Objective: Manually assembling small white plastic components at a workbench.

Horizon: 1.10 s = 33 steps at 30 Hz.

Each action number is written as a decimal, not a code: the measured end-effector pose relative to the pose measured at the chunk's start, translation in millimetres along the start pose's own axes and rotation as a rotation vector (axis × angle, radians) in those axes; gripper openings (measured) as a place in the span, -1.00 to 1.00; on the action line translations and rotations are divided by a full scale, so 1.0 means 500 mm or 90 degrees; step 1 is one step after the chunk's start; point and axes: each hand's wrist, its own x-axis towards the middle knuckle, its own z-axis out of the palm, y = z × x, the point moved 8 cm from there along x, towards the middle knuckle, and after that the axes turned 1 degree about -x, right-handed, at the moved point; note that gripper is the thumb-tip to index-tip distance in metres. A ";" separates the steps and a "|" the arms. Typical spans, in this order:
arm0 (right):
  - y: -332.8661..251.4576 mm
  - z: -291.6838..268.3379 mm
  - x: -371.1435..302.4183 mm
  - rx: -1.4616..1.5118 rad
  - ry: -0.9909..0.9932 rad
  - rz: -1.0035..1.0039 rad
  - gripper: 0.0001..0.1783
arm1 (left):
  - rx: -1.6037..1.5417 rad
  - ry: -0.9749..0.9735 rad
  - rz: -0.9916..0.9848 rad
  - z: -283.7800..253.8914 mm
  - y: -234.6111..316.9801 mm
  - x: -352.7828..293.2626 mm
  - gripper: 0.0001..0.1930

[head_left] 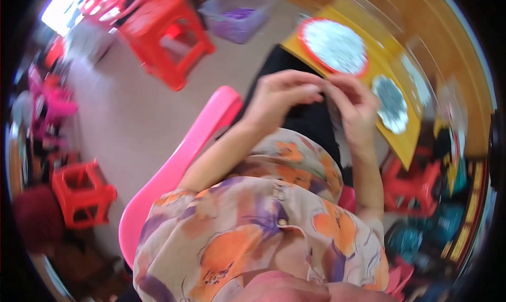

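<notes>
My left hand [279, 97] and my right hand [354, 108] meet fingertip to fingertip above my lap, over dark trousers [311, 123]. Thumb and fingers of each are pinched closed. Whatever lies between them is too small or blurred to name. Just beyond the right hand, a round red-rimmed tray [337, 44] filled with small whitish pieces rests on a yellow board [383, 43]. Nearer on the same board is a scalloped white dish [391, 104] holding greyish contents.
A pink chair [182, 159] curves round my left side. Red plastic stools stand on the floor: one far left [167, 38], one near left [84, 194], one at right [414, 183]. A clear tub [240, 14] with purple things sits at the back. Wooden panelling [448, 33] borders the board.
</notes>
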 end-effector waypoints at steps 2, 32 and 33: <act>0.007 -0.007 0.000 0.036 0.006 -0.042 -0.86 | 0.006 -0.006 -0.028 0.013 0.007 -0.006 -0.76; 0.039 0.005 -0.019 0.233 -0.063 0.024 -0.79 | 0.021 -0.031 0.005 0.019 0.001 -0.011 -0.76; 0.039 0.005 -0.018 0.233 -0.063 0.027 -0.79 | 0.020 -0.030 0.004 0.019 0.000 -0.011 -0.76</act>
